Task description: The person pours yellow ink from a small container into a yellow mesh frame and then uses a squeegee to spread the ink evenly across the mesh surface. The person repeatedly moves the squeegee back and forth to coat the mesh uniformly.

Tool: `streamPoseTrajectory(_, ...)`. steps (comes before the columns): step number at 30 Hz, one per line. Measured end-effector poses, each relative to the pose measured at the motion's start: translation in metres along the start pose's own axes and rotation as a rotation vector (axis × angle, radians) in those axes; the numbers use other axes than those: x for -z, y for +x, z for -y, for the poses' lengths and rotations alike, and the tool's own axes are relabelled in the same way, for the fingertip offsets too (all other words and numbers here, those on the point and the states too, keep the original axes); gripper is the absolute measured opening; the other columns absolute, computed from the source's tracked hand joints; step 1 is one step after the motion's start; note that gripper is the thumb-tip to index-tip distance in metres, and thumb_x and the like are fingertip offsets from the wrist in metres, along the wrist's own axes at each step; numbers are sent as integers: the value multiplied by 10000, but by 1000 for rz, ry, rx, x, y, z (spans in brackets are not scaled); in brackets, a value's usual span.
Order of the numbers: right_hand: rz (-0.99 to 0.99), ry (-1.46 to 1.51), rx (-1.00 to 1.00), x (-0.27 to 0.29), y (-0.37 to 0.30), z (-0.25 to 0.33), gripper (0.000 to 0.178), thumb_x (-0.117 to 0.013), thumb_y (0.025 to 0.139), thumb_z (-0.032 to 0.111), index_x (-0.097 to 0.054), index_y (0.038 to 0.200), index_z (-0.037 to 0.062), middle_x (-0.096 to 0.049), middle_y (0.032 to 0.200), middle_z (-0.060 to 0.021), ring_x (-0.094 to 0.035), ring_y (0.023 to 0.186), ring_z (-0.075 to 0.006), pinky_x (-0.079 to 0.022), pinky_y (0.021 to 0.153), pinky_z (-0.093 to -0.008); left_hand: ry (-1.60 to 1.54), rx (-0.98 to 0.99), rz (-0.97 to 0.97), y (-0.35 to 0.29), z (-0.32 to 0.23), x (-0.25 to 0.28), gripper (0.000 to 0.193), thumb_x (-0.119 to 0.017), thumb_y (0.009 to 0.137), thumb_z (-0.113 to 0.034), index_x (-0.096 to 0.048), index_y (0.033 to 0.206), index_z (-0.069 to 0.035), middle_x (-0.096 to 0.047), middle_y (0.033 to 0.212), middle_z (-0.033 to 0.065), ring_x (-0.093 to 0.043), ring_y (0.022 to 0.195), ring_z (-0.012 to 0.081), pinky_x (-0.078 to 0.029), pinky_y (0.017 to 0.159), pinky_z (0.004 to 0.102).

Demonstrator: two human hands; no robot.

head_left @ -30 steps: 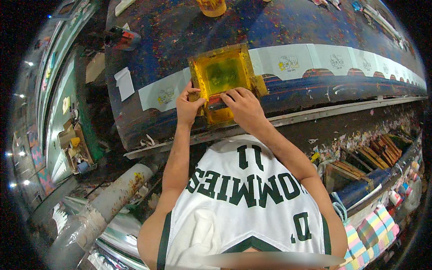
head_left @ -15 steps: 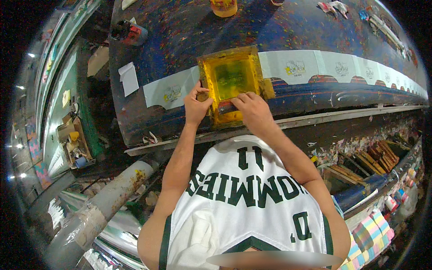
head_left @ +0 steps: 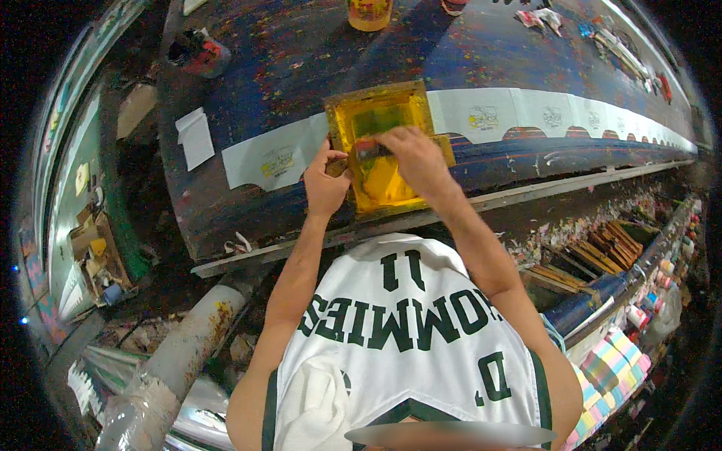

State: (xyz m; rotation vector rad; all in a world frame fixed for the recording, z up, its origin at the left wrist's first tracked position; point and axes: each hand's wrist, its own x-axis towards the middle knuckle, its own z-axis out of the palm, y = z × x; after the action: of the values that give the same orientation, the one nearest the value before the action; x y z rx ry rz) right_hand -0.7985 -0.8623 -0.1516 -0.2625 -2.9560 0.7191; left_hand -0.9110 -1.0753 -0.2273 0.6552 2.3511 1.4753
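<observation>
A yellow-stained screen-printing frame (head_left: 376, 92) lies flat over a row of pale fabric pieces (head_left: 492, 116) on the table. My left hand (head_left: 326, 184) is closed on the left side of this frame, thumb and fingers pinching its edge. Inside the frame, my right hand (head_left: 415, 159) grips a small squeegee with a reddish part (head_left: 366, 149), pressed on the mesh around its middle. Yellow ink covers the mesh nearer me, while a greenish area shows beyond the squeegee. Most of the squeegee is hidden by my right fingers.
Line drawings with yellow patches mark the fabric pieces. A yellow ink container (head_left: 369, 15) stands at the far side, and a dark, red-smeared pot (head_left: 203, 54) at the far left. White paper (head_left: 195, 139) lies left. A metal rail (head_left: 481, 206) runs along the table's near edge.
My right hand has pushed the squeegee away from me, from the frame's near end to its middle. The left hand keeps its hold; the whole view has shifted slightly.
</observation>
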Motion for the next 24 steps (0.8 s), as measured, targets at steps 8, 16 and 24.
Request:
streamPoseTrajectory(8, -88, 41, -25, -9, -45, 18, 466, -662, 883, -36, -731, 1336, 52, -726, 1332, -114, -658, 1284, -350, -548, 1116, -446, -120, 21, 46, 10, 3, 0, 344, -816, 855, -63, -747, 1191, -33, -523, 1673, 322, -634, 1455, 318, -535, 1133, 398)
streamPoseTrajectory(16, -98, -6, 52, -4, -41, 6, 449, -679, 883, 32, -729, 1326, 75, -719, 1320, -96, -662, 1256, -337, -541, 1120, -441, -57, -9, 23, 14, 2, -1, 294, -846, 829, -16, -786, 1117, -15, -488, 1695, 327, -536, 1558, 379, -447, 1246, 438)
streamPoseTrajectory(24, -218, -2, 64, 48, -75, -72, 468, -694, 858, 43, -722, 1323, 81, -698, 1344, -105, -637, 1295, -338, -528, 1152, -456, -80, -104, 4, 22, -72, -75, 296, -863, 815, -22, -802, 1105, -23, -498, 1679, 344, -503, 1580, 392, -403, 1283, 451)
